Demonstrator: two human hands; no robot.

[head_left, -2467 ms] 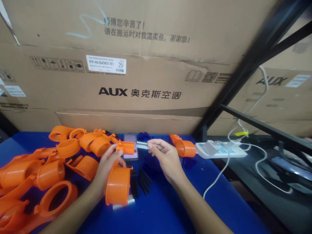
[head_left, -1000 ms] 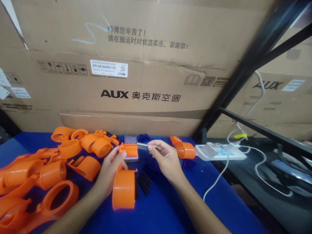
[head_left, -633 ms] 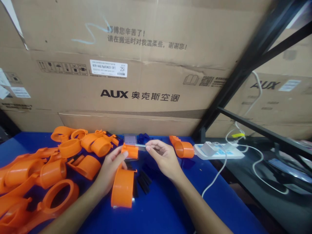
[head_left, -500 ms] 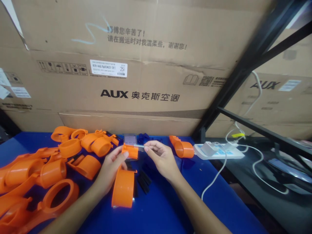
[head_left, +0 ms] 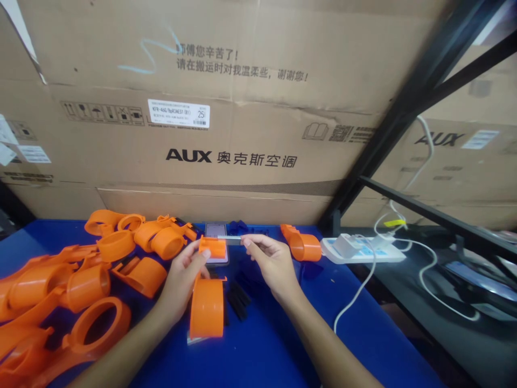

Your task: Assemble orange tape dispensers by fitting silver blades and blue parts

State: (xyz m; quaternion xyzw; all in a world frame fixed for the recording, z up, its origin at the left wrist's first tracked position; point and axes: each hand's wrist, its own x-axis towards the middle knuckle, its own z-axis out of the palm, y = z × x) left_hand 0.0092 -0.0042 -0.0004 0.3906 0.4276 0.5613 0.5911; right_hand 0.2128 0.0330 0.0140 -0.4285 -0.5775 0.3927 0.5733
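My left hand (head_left: 182,277) is closed on an orange plastic part (head_left: 212,248), thumb on its front face. A wide ring section (head_left: 207,310) hangs below the fingers and appears to belong to the same part; the join is hidden. Between thumb and fingertips, my right hand (head_left: 277,264) pinches the right end of a thin grey strip (head_left: 230,240) with a toothed-looking edge. The strip lies level, its left end at the top right of the orange part. Whether that end sits inside or behind it, I cannot tell.
Many orange ring parts (head_left: 86,285) pile up at left; another orange part (head_left: 307,248) lies right. A phone (head_left: 217,229) is behind my hands, black strips (head_left: 239,302) below. A white power strip (head_left: 363,250) with cables stands near the black rack (head_left: 388,118); cardboard boxes (head_left: 242,113) rise behind.
The orange part has shifted slightly, its top leftward and its ring section up and right. More of the grey strip shows between my hands. My right hand has moved slightly right.
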